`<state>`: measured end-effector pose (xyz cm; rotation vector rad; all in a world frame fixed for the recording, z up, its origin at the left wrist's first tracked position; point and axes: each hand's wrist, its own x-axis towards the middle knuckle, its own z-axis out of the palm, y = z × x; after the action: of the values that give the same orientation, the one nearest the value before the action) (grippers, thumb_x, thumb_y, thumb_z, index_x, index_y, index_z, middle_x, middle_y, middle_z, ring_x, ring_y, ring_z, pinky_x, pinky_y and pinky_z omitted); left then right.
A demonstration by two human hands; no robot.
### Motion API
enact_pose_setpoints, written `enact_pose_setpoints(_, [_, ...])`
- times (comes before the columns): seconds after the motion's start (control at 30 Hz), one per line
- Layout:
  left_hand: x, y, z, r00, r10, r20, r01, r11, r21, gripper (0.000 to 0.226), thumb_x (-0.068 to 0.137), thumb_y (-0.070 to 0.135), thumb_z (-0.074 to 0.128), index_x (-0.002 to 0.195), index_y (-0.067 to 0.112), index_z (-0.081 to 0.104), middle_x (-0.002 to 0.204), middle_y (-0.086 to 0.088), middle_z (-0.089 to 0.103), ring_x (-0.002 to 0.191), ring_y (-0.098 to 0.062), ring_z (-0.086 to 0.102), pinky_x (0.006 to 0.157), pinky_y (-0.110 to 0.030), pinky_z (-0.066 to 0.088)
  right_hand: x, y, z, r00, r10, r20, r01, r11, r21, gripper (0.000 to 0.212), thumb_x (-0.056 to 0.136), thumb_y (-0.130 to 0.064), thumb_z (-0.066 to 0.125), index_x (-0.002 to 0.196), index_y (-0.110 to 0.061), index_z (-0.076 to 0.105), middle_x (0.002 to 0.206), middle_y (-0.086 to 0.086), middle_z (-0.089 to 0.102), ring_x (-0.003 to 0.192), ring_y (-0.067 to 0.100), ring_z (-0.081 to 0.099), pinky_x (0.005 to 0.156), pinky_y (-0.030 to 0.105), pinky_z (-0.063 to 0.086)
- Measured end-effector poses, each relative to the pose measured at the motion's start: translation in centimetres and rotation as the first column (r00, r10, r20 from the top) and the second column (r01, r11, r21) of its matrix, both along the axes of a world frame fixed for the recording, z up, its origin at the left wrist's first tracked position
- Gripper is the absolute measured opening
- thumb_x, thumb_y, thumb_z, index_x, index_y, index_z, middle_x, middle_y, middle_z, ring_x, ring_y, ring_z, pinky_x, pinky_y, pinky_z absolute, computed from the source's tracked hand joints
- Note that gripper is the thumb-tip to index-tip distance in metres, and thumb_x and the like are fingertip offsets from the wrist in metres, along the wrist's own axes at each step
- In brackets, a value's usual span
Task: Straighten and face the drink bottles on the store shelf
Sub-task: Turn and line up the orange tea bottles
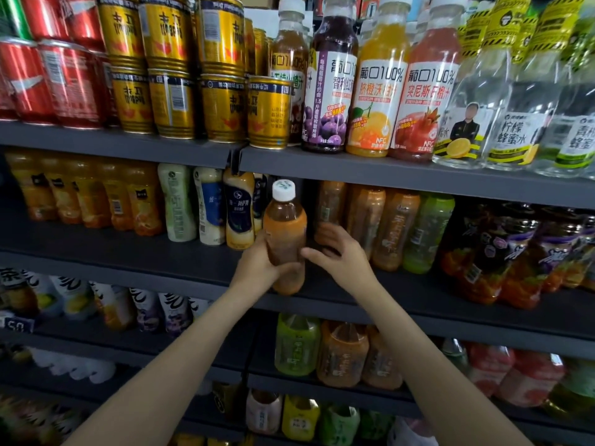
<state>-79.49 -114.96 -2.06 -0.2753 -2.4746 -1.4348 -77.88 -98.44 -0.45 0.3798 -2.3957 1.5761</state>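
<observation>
Gripping orange bottle in left hand, upright, ahead of row gap; right hand open, thumb just beside bottle's right side.

Left grip curled closed, right grip spread.

— Where's the held bottle?
— At the shelf front, between left hand and right hand; bottle row right, seemingly behind.
— Above?
— Cans left, juice bottles right.
</observation>
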Motion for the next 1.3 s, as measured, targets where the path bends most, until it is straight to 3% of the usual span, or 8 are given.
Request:
enact_pose_setpoints(0.13, [-2.5, -0.4, 0.4, 0.998, 0.068, 0.006, -0.068, 0.997, -0.024, 0.073, 0.071, 0.031, 0.079, 0.131, 0.015, 0.040, 0.126, -0.006, 0.056, 0.119, -0.023, 0.051, 0.097, -0.033, 0.041, -3.8, 0.9, -1.9, 0.978, -0.209, 0.010, 0.209, 0.978, 0.017, 0.064, 0.081, -0.022, 0.073, 0.135, -0.002, 0.044, 0.132, 0.012, 0.055, 0.123, 0.021, 0.052, 0.101, 0.029, 0.045])
enact_pose_setpoints(0.27, [-4.8, -0.2, 0.6, 0.982, 0.186, 0.039, -0.182, 0.979, -0.090, 0.064, 0.077, 0.032, 0.075, 0.125, 0.009, 0.039, 0.125, -0.010, 0.054, 0.117, -0.028, 0.051, 0.089, -0.033, 0.040, -7.7, 0.3, -2.4, 0.923, -0.373, -0.094, 0.380, 0.922, 0.070, 0.059, 0.081, -0.025, 0.073, 0.128, 0.001, 0.047, 0.124, 0.015, 0.058, 0.118, 0.027, 0.054, 0.095, 0.028, 0.044])
enact_pose_setpoints(0.47, [-6.3, -0.1, -0.1, 0.977, 0.214, -0.017, -0.215, 0.971, -0.108, 0.058, 0.078, 0.032, 0.073, 0.119, 0.007, 0.041, 0.118, -0.009, 0.056, 0.111, -0.025, 0.052, 0.073, -0.020, 0.030, -12.8, -1.4, -2.3, 0.864, -0.503, 0.025, 0.500, 0.863, 0.076, 0.086, 0.083, -0.024, 0.072, 0.144, 0.004, 0.019, 0.142, 0.022, 0.038, 0.131, 0.033, 0.040, 0.104, 0.031, 0.033])
enact_pose_setpoints(0.7, [-7.4, -1.0, -0.3, 0.991, 0.134, 0.002, -0.134, 0.989, -0.070, 0.061, 0.078, 0.029, 0.074, 0.125, 0.008, 0.041, 0.118, -0.005, 0.054, 0.112, -0.020, 0.050, 0.072, -0.013, 0.029, -16.5, -3.2, -3.2, 0.733, -0.675, 0.082, 0.659, 0.735, 0.156, 0.083, 0.088, -0.018, 0.063, 0.148, -0.001, 0.009, 0.150, 0.024, 0.020, 0.132, 0.041, 0.033, 0.108, 0.045, 0.031])
enact_pose_setpoints(0.83, [-7.7, -1.2, -0.5, 0.994, 0.112, 0.015, -0.112, 0.993, -0.044, 0.061, 0.077, 0.027, 0.075, 0.125, 0.009, 0.041, 0.120, -0.006, 0.056, 0.113, -0.021, 0.052, 0.083, -0.019, 0.034, -16.8, -3.2, -3.2, 0.698, -0.713, 0.068, 0.700, 0.699, 0.144, 0.077, 0.088, -0.008, 0.059, 0.147, 0.001, 0.011, 0.146, 0.026, 0.026, 0.132, 0.040, 0.034, 0.107, 0.041, 0.033])
enact_pose_setpoints(0.97, [-8.1, -1.5, -0.4, 0.995, 0.092, 0.049, -0.089, 0.994, -0.063, 0.063, 0.078, 0.029, 0.074, 0.128, 0.011, 0.040, 0.125, -0.007, 0.055, 0.117, -0.022, 0.051, 0.088, -0.023, 0.036, -15.3, -3.4, -3.3, 0.713, -0.701, -0.008, 0.696, 0.706, 0.130, 0.060, 0.084, 0.007, 0.055, 0.137, 0.003, 0.028, 0.141, 0.025, 0.032, 0.127, 0.041, 0.037, 0.103, 0.039, 0.034])
enact_pose_setpoints(1.13, [-8.5, -1.8, -0.2, 0.991, 0.120, 0.056, -0.114, 0.988, -0.100, 0.063, 0.079, 0.031, 0.073, 0.128, 0.011, 0.040, 0.126, -0.009, 0.055, 0.118, -0.026, 0.051, 0.094, -0.031, 0.039, -10.4, -4.7, -4.3, 0.768, -0.624, -0.145, 0.635, 0.771, 0.050, 0.038, 0.084, 0.002, 0.063, 0.115, 0.003, 0.043, 0.124, 0.021, 0.041, 0.114, 0.035, 0.042, 0.095, 0.036, 0.036])
enact_pose_setpoints(1.3, [-8.0, -1.4, -0.9, 0.990, 0.128, 0.064, -0.127, 0.992, -0.020, 0.064, 0.080, 0.028, 0.072, 0.133, 0.013, 0.038, 0.129, -0.007, 0.053, 0.121, -0.025, 0.050, 0.098, -0.034, 0.040, -5.4, -4.2, -5.1, 0.800, -0.557, -0.221, 0.573, 0.820, 0.007, 0.038, 0.081, -0.002, 0.070, 0.109, -0.001, 0.044, 0.116, 0.015, 0.042, 0.107, 0.029, 0.045, 0.090, 0.034, 0.045])
